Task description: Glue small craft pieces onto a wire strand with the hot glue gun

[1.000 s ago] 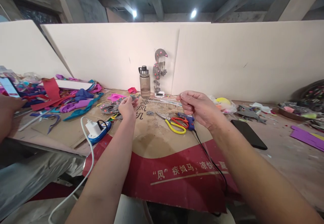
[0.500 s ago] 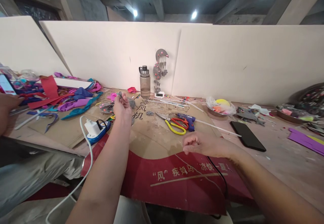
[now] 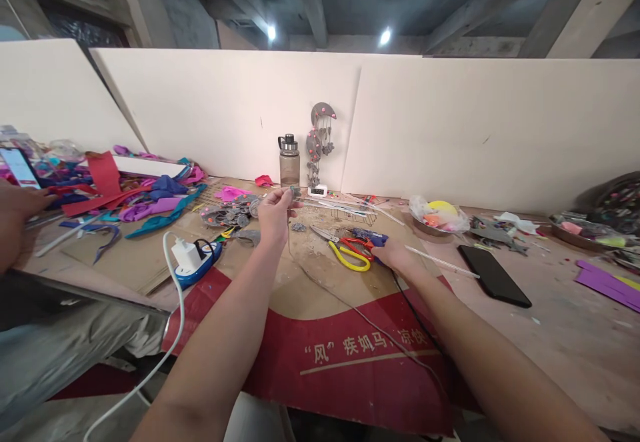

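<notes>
My left hand (image 3: 277, 214) is raised over the cardboard, thumb and fingers pinched on a thin grey string (image 3: 345, 302). The string trails from it down across the red printed flap. A small grey piece (image 3: 295, 192) shows at those fingertips, too small to make out. My right hand (image 3: 395, 257) is closed at the handle of a blue glue gun (image 3: 367, 236), its fingertips partly hidden. A clear glue stick (image 3: 443, 262) extends right from behind that hand. Beside the gun lie pliers with yellow and red handles (image 3: 350, 259), jaws pointing left.
A bottle (image 3: 289, 162), a grey moon-shaped hanging ornament (image 3: 320, 139) and a small clock (image 3: 317, 191) stand at the back. At right lie a phone (image 3: 493, 275) and a bowl (image 3: 433, 229). A power strip (image 3: 200, 265), felt scraps (image 3: 160, 189) and another person's hand (image 3: 20, 212) are left.
My left hand has moved right, drawing the string across the cardboard. My right hand has moved up from the front of the cardboard onto the glue gun's handle.
</notes>
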The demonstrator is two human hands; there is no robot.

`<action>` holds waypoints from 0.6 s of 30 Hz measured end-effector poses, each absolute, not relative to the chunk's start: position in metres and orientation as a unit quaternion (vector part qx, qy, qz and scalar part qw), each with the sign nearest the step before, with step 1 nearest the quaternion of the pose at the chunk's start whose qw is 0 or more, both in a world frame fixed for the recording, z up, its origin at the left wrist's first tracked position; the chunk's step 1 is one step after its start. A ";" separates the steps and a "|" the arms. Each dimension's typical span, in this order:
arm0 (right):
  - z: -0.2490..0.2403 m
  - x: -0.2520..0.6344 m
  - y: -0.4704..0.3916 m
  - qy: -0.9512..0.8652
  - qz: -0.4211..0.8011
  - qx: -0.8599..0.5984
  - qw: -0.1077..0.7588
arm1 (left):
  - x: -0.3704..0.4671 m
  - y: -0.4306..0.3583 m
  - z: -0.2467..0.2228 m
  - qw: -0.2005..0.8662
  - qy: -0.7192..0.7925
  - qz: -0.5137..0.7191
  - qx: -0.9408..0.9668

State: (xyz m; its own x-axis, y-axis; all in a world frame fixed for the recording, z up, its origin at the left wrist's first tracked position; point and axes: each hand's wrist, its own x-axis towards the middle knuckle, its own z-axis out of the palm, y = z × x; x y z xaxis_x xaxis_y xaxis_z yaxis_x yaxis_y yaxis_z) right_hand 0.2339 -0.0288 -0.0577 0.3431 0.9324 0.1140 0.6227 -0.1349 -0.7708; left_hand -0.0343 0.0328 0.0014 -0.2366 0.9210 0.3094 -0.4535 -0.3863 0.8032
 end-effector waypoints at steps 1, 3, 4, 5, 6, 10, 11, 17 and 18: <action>-0.056 0.234 -0.029 -0.504 0.254 -0.710 0.421 | -0.031 0.032 0.000 0.461 0.301 0.724 0.415; -0.047 0.231 -0.033 -0.458 0.319 -0.673 0.486 | -0.025 0.029 -0.003 0.447 0.316 0.715 0.434; -0.040 0.227 -0.036 -0.450 0.331 -0.658 0.505 | -0.023 0.028 -0.004 0.444 0.323 0.709 0.442; -0.033 0.221 -0.039 -0.451 0.335 -0.644 0.520 | -0.022 0.027 -0.005 0.443 0.329 0.704 0.448; -0.025 0.213 -0.042 -0.454 0.338 -0.629 0.533 | -0.020 0.026 -0.005 0.443 0.334 0.698 0.453; 0.000 0.176 -0.055 -0.497 0.366 -0.501 0.606 | -0.017 0.023 -0.007 0.450 0.345 0.683 0.460; 0.004 0.168 -0.058 -0.513 0.379 -0.476 0.606 | -0.017 0.023 -0.008 0.453 0.348 0.681 0.459; -0.001 0.148 -0.074 -0.603 0.311 -0.455 0.577 | -0.014 0.030 -0.019 0.459 0.359 0.662 0.472; -0.003 0.149 -0.075 -0.611 0.298 -0.469 0.563 | -0.013 0.030 -0.020 0.459 0.357 0.660 0.475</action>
State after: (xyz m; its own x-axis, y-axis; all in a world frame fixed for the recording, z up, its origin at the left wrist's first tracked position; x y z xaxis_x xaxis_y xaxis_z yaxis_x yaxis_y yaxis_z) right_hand 0.1492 -0.0749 -0.0030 0.0755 0.9094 0.4091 0.2378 0.3820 -0.8931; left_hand -0.0130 0.0304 -0.0200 -0.1258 0.9458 0.2995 -0.2671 -0.3230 0.9079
